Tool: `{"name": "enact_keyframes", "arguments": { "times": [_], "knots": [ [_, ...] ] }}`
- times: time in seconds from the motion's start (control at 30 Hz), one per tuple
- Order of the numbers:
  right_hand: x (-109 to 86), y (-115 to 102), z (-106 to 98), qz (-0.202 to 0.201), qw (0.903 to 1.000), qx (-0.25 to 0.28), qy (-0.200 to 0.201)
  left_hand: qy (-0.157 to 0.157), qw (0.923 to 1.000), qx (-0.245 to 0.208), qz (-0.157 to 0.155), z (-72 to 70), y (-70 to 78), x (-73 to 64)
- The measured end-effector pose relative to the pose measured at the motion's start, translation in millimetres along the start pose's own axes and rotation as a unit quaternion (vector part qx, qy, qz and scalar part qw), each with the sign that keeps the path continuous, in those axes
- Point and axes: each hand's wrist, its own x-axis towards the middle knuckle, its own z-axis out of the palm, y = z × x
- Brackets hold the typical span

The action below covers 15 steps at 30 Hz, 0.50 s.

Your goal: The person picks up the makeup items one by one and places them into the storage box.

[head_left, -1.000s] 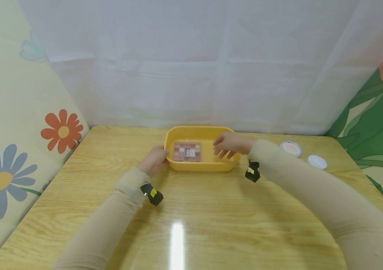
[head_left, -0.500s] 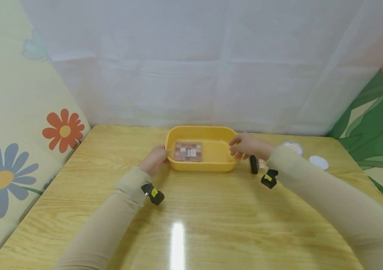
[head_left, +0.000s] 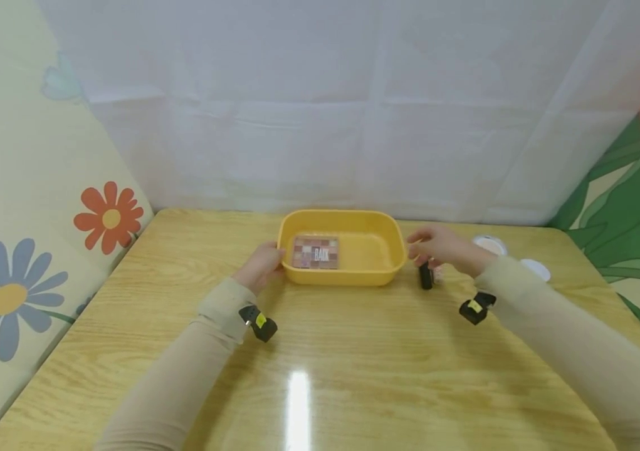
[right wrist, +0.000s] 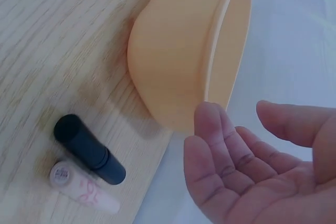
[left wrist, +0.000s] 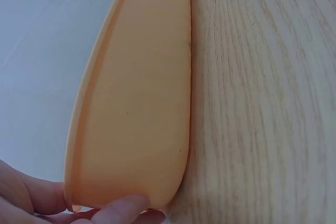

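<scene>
A yellow plastic bin [head_left: 342,277] stands on the wooden table, and an eyeshadow palette [head_left: 316,253] lies at the left inside it. My left hand [head_left: 260,266] grips the bin's left end, its fingers and thumb at the rim in the left wrist view. Just off the right end, my right hand [head_left: 438,247] has loosely bent fingers and holds nothing. Its fingertips are at the bin's rim in the right wrist view; contact is unclear. Below this hand lie a black tube [right wrist: 89,148] and a pale pink tube [right wrist: 83,187], side by side.
Further right on the table [head_left: 353,351] are a round compact [head_left: 490,244], partly behind the right sleeve, and a white round item [head_left: 535,269]. A white cloth [head_left: 342,113] hangs behind the table's back edge.
My right hand has come out of the bin and moved right, past its right end. The two tubes have come into view beneath it. My left hand stays at the left end.
</scene>
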Motion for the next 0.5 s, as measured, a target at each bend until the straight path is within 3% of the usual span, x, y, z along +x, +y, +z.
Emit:
{"name": "enact_keyframes", "arguments": {
  "times": [0.5],
  "knots": [
    [-23.1, 18.8, -14.4, -0.001, 0.9996, -0.021, 0.019, -0.003, 0.9999, -0.016, 0.001, 1.6, 1.5, -1.5]
  ]
}}
